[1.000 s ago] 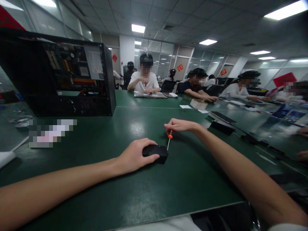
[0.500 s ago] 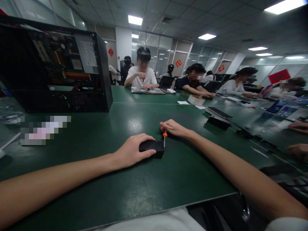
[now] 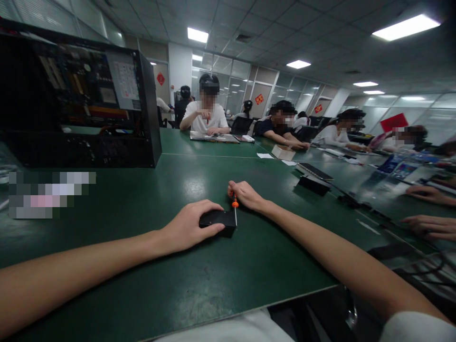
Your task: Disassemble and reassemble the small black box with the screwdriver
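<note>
A small black box (image 3: pixel 219 219) rests on the green tabletop (image 3: pixel 192 285) in front of me. My left hand (image 3: pixel 190 223) grips it from the left, thumb along the near side and fingers over the far side. In my right hand (image 3: pixel 245 194), closed around its handle, is a screwdriver (image 3: pixel 235 205) with an orange and black grip. Its thin metal shaft points down to the box's right end. Whether the tip sits in a screw is too small to make out.
An open black computer case (image 3: pixel 142 147) stands at the left. A small open box (image 3: pixel 283 152) and a dark flat device (image 3: pixel 315 172) lie further back on the right. Another person's hands (image 3: pixel 427 225) show at the right edge. Several people sit around the table.
The view has turned slightly right, so everything sits a little further left. My left hand still grips the box, and the screwdriver remains at its right end, tilted slightly differently.
</note>
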Tool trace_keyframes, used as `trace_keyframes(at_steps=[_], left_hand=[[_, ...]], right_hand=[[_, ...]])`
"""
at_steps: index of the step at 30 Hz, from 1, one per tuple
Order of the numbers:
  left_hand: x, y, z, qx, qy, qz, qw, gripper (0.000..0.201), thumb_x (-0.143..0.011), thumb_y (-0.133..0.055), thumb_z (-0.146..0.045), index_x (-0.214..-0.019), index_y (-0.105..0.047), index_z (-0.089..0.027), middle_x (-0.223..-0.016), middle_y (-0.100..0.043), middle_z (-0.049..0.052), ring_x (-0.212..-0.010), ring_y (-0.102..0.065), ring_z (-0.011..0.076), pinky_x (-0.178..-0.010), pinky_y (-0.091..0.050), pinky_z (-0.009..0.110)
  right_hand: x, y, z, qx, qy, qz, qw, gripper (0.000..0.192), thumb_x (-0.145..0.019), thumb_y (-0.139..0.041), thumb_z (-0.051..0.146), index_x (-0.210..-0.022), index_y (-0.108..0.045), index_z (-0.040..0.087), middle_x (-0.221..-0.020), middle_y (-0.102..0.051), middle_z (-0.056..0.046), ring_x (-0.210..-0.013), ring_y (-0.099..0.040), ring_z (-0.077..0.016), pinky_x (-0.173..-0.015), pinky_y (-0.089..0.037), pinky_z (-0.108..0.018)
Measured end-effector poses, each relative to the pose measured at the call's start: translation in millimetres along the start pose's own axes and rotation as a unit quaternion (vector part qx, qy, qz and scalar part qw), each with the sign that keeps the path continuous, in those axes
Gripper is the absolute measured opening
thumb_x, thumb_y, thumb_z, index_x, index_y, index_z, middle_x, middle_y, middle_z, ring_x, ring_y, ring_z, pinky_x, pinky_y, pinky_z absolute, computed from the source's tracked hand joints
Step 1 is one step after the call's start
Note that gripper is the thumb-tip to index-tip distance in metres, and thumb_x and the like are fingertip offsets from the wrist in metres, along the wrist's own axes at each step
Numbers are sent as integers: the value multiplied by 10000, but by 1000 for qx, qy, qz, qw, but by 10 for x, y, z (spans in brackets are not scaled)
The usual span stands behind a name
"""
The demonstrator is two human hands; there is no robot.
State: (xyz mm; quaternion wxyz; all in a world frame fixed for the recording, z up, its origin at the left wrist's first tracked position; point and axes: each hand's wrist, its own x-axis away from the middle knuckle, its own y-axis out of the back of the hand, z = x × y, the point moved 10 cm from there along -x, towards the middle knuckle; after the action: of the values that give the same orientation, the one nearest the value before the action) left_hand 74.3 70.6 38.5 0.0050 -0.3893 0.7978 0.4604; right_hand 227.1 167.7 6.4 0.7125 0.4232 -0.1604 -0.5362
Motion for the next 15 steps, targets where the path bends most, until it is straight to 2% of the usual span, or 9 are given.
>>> trace_keyframes(at_steps=[4, 9, 12, 15], left_hand=[[-4, -20, -17, 13, 0, 8, 1000, 329, -920, -682, -354, -1208, -688, -195, -1168, -732, 75, -1039, -676, 250, -923, -505, 358], [-6, -17, -54, 20, -2, 12, 1000, 316, -918, -676, -334, -1201, -692, -194, -1158, -742, 73, -1032, -684, 251, -923, -506, 353], [-2, 12, -62, 8, -1, -2, 1000, 294, -910, -683, -342, -1165, -703, -195, -1147, -741, 75, -1025, -681, 254, -920, -506, 357], [8, 50, -60, -6, -1, -24, 1000, 280, -883, -698, -328, -1124, -708, -184, -1118, -738, 77, -994, -678, 251, -895, -509, 359]], right_hand=[[6, -100, 124, -36, 13, 19, 999, 908, -852, -66, 906, -683, -588, 183, -696, -609, -64, -708, -578, -172, -729, -441, -295], [-14, -193, 244, -62, 19, 53, 996, 872, -852, -148, 909, -670, -586, 177, -705, -606, -60, -717, -567, -167, -753, -449, -303], [0, -123, 195, -64, 8, 78, 995, 813, -846, -234, 900, -647, -556, 180, -655, -570, -37, -639, -525, -146, -671, -437, -297], [63, 35, 105, -58, -17, 111, 992, 668, -854, -426, 815, -663, -543, 185, -573, -516, 8, -498, -470, -117, -519, -369, -271]])
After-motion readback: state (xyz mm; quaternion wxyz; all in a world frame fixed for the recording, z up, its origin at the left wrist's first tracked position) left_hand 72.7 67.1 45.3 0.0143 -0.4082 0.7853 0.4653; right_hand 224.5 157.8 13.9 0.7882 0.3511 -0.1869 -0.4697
